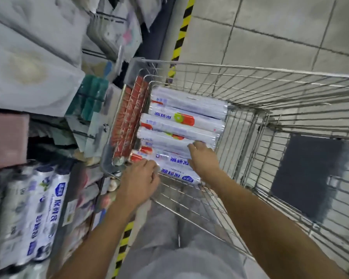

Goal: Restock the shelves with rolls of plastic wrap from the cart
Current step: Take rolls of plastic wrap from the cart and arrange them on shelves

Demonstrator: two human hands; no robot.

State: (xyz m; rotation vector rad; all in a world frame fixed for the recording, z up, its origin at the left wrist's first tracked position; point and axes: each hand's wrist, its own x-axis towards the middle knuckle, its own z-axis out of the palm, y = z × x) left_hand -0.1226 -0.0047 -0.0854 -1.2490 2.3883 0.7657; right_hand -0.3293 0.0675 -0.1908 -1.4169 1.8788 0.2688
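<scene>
Both forearms reach away from me into the cart (250,68). My left hand (141,178) has its fingers (154,172) curled round the left end of the nearest roll (179,174). My right hand (204,158) lies on the stacked rolls of plastic wrap (181,121), fingers (194,147) bent over one (gripping or only resting, I cannot tell). Just beyond the left fingers is the cart's wire edge, with the shelves (75,178) close beside it. Right of the right fingers the wire basket opens wide, and the floor (270,27) shows through.
</scene>
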